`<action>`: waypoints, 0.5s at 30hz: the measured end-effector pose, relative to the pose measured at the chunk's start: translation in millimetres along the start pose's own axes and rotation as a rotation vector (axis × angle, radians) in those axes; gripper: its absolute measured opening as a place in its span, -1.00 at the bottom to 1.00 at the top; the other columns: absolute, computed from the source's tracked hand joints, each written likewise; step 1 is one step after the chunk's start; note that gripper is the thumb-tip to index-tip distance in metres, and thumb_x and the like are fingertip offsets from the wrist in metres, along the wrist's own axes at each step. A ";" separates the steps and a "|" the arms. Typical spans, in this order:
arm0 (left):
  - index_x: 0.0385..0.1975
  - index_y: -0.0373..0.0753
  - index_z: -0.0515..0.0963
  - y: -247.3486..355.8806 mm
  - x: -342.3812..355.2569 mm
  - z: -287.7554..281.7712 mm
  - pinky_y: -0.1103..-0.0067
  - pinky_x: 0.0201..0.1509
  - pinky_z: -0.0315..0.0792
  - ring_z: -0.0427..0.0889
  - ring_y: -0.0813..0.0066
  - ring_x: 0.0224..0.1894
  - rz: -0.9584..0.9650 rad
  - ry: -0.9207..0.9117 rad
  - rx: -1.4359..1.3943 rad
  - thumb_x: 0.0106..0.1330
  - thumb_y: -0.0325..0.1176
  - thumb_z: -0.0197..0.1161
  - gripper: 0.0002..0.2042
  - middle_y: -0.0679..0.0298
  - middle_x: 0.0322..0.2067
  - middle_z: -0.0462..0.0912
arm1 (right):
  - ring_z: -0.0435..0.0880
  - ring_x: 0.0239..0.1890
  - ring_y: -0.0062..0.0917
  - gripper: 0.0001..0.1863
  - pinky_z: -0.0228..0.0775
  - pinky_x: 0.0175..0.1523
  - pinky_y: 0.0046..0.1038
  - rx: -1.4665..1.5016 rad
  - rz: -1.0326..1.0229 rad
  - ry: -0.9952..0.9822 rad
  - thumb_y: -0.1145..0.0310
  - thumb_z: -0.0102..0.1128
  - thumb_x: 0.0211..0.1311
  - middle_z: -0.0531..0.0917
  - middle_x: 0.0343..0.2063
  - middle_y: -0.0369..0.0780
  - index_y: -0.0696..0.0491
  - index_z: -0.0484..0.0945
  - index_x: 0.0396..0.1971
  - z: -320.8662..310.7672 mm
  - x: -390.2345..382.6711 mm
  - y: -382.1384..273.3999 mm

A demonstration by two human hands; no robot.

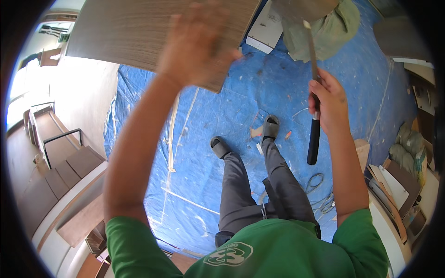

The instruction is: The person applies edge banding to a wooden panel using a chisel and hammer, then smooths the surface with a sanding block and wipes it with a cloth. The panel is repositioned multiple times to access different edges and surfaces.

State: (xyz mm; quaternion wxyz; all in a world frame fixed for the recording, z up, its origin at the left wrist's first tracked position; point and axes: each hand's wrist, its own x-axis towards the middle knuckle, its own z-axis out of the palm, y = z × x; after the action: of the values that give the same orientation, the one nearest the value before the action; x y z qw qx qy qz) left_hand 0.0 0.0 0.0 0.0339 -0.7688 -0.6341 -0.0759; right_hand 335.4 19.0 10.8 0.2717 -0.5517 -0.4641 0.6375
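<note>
A wood-grain brown panel fills the upper left. Over its right part is my left hand, fingers spread and blurred by motion; whether the palm touches the surface I cannot tell. My right hand, to the right of the panel, is closed around the middle of a long, slim tool. This tool has a narrow, flat, dark shaft pointing away from me, with a pale tip. Its black handle sticks out below my fingers toward me. It looks like a file, though its exact kind is unclear.
A blue tarp covers the floor. Beyond my right hand lie a greyish-green cloth bundle and a white-edged board. Cable coils rest near my right leg. Stacked boards stand right; brown panels lie left.
</note>
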 end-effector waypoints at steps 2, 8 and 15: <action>0.54 -0.08 0.16 65.6 -11.6 -12.4 -0.01 0.64 -0.23 -0.02 0.07 0.61 0.199 -0.099 -0.133 0.32 0.39 0.11 -0.10 0.12 0.54 0.15 | 0.50 -0.59 -0.66 -0.48 0.33 -0.58 -0.58 0.055 0.049 0.115 0.43 0.18 0.40 0.50 -0.45 -0.33 0.23 0.40 0.32 -12.4 -10.3 8.7; 0.49 -0.11 0.26 148.1 -80.1 2.0 0.10 0.65 -0.20 0.06 0.16 0.59 0.434 -0.275 -0.373 0.32 0.16 0.25 -0.20 0.14 0.55 0.11 | 0.50 -0.56 -0.69 -0.46 0.38 -0.53 -0.59 0.104 -0.043 0.059 0.41 0.14 0.46 0.53 -0.42 -0.34 0.18 0.36 0.39 -18.6 -6.3 0.8; 0.51 -0.43 0.07 95.6 -64.5 -30.0 0.04 0.61 -0.14 -0.06 -0.13 0.60 -0.271 -0.004 -0.196 0.38 0.06 0.26 -0.11 -0.12 0.54 0.05 | 0.53 -0.40 -0.72 -0.47 0.43 -0.24 -0.61 -0.393 -0.307 -0.080 0.30 0.12 0.55 0.61 -0.23 -0.32 0.00 0.36 0.46 11.5 -13.9 -4.2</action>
State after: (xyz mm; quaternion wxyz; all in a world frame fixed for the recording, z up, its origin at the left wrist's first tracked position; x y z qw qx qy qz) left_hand 79.7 -85.5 23.5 -0.0530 -0.6760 -0.7215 -0.1399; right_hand 327.1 5.5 20.3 0.2342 -0.4911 -0.6681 0.5075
